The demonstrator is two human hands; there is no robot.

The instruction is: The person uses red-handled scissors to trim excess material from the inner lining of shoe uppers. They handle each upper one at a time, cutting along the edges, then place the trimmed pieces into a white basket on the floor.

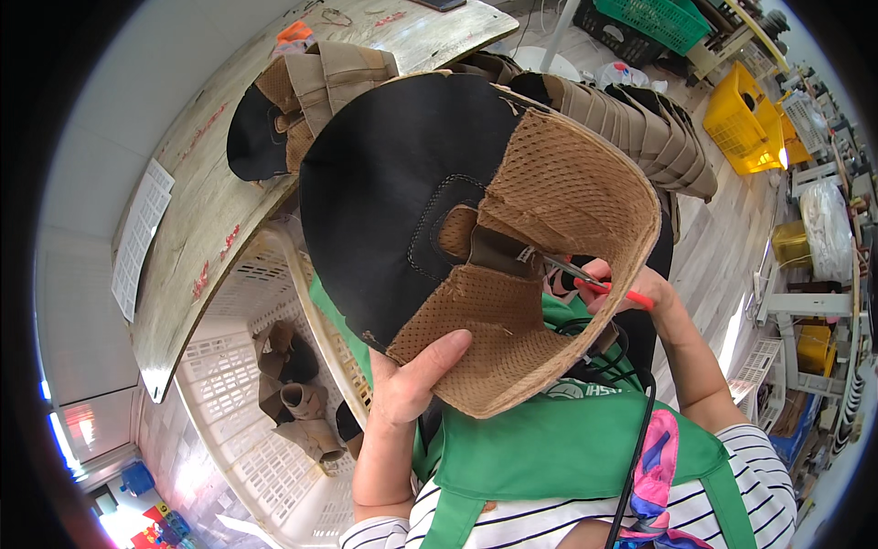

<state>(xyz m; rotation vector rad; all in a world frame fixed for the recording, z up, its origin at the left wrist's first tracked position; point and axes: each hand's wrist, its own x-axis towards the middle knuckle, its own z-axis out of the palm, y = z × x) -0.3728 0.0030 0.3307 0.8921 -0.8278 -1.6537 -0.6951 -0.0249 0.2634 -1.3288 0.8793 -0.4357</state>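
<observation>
A sewn shoe upper (384, 158), black at the toe with brown perforated mesh lining, is held up close to the camera. My left hand (425, 377) grips its lower edge, the thumb lying on the mesh and the fingers hidden behind. My right hand (631, 288) holds small scissors (597, 283) with red handles. Their blades point into the upper's opening, near a small white tag (526, 254) by the taupe tongue. Whether the blades touch the tag or any thread, I cannot tell.
More uppers (357, 75) lie stacked on the wooden table (185, 206), and a long row of them (617, 123) extends to the right. A white plastic basket (233, 384) below the table holds several uppers. Yellow crates (744, 123) and shelving stand at the right.
</observation>
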